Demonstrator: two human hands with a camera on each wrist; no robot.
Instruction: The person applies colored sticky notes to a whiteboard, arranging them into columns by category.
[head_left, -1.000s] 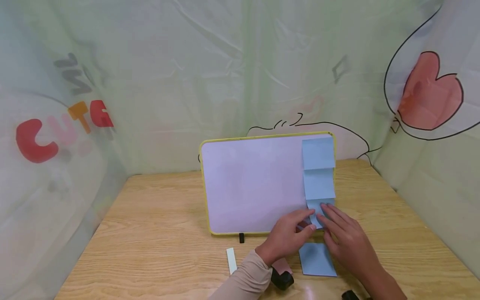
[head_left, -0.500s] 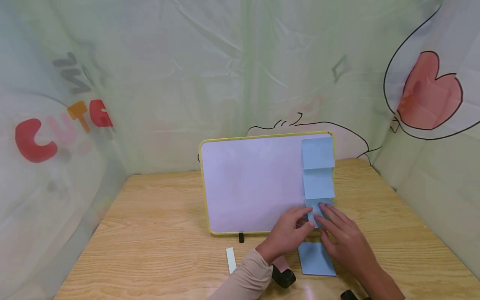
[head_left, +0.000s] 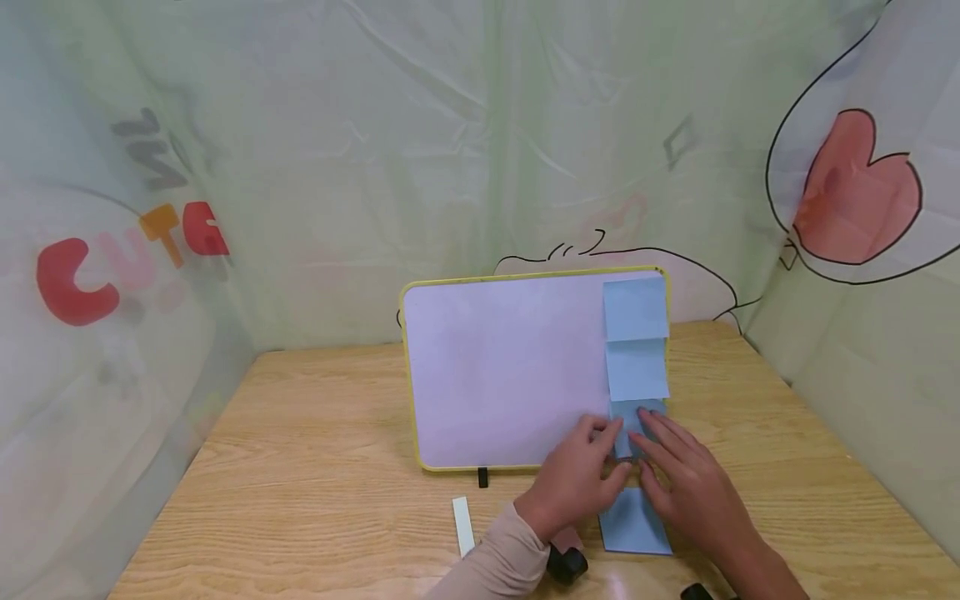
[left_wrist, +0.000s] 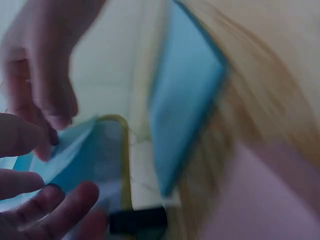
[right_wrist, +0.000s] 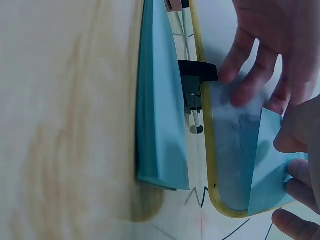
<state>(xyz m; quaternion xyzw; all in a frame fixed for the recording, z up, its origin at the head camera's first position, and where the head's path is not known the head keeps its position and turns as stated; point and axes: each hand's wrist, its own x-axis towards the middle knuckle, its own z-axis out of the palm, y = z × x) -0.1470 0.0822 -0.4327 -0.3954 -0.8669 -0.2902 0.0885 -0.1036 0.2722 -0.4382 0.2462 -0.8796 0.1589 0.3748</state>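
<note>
Two blue sticky notes (head_left: 636,308) hang one above the other down the right side of a yellow-framed whiteboard (head_left: 510,375). Below them is a third blue sticky note (right_wrist: 270,170), its free lower end lifted off the board in the wrist views. My right hand (head_left: 693,492) presses this note with extended fingers. My left hand (head_left: 577,483) is at its left edge, index fingertip touching it and thumb apart, lower down. A blue sticky-note pad (head_left: 637,525) lies on the table beneath both hands.
A pale strip (head_left: 463,525) lies left of my sleeve. A pink paper piece (head_left: 567,538) is partly hidden by my left arm and a black wrist device (head_left: 567,567). Black feet (head_left: 483,477) prop the board on the wooden table (head_left: 315,467), and printed curtains surround it.
My left thumb has moved down, away from the third note's lower corner, and its index has shifted slightly left. The right hand stays almost still on the note.
</note>
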